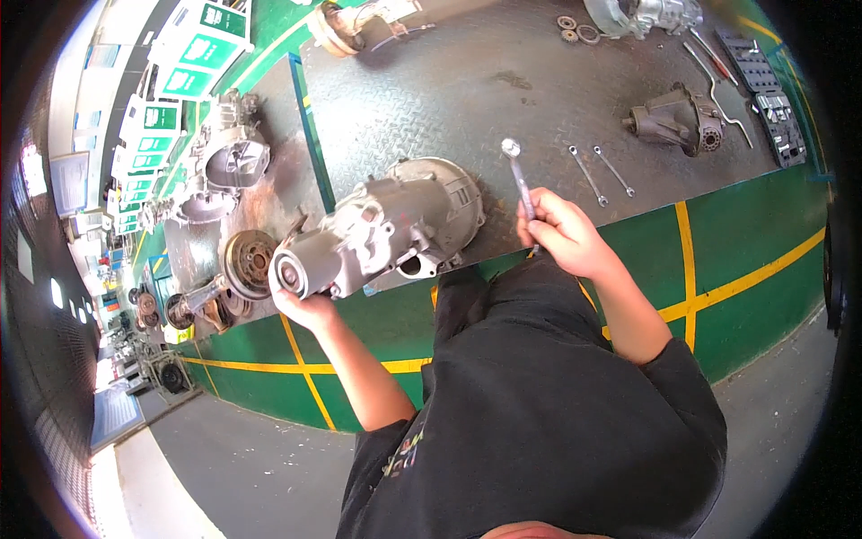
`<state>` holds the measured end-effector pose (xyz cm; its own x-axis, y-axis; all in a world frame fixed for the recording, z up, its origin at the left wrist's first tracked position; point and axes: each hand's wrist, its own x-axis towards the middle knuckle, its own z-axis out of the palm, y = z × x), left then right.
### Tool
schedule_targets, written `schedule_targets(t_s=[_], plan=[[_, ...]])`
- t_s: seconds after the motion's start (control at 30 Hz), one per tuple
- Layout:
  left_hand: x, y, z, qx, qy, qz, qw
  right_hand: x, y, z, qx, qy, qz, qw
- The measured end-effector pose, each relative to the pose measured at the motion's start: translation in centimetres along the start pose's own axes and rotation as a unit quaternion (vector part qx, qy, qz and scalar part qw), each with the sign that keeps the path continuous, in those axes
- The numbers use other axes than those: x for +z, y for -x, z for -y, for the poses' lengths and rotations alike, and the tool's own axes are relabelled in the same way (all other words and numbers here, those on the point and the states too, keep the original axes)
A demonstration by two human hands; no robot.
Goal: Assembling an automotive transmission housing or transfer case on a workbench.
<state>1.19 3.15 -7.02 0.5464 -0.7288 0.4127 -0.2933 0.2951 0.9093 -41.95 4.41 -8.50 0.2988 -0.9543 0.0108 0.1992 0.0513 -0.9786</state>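
A grey cast-metal gearbox [377,229] lies on its side at the near edge of the metal-topped bench [431,99]. Its wide bell end points to the right and its narrow round end to the left. My left hand [305,310] grips that narrow end from below and the near side, its fingers partly hidden behind it. In my closed right hand [566,232] is a shiny ratchet wrench [521,180], its round head pointing up and away from me over the bench. Two combination spanners [589,176] lie side by side to the right of the ratchet.
Toward the right lie a grey differential housing [678,121], a bent metal bar [718,94] and a socket set in its case [779,126]. Gear rings [568,34] sit at the back. Left of the gearbox are a brake drum [249,260] and more housings [235,163].
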Motion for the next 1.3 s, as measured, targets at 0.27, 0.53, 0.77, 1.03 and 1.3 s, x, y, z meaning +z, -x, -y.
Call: schedule_targets(t_s=[0.27, 0.53, 0.77, 1.03, 1.3], plan=[[-0.9, -1.2, -2.7, 0.069, -0.017, 0.26, 0.963, 8.5, 2.6, 1.2, 0.034, 0.413, -0.052, 0.909], [0.4, -6.1, -5.9, 0.313, -0.137, 0.367, 0.865, 12.4, -0.1, 2.8, -0.014, 0.662, -0.05, 0.748], [2.7, -7.8, -6.7, 0.296, 0.046, 0.47, 0.83, 14.0, -2.0, 5.6, 0.143, 0.683, -0.001, 0.716], [3.4, -9.5, -6.8, 0.241, 0.072, 0.553, 0.794, 12.3, -6.1, 7.4, 0.248, 0.651, 0.067, 0.715], [3.6, -7.3, -6.5, 0.235, 0.054, 0.449, 0.86, 19.3, -0.3, 1.8, 0.296, 0.589, -0.069, 0.749]])
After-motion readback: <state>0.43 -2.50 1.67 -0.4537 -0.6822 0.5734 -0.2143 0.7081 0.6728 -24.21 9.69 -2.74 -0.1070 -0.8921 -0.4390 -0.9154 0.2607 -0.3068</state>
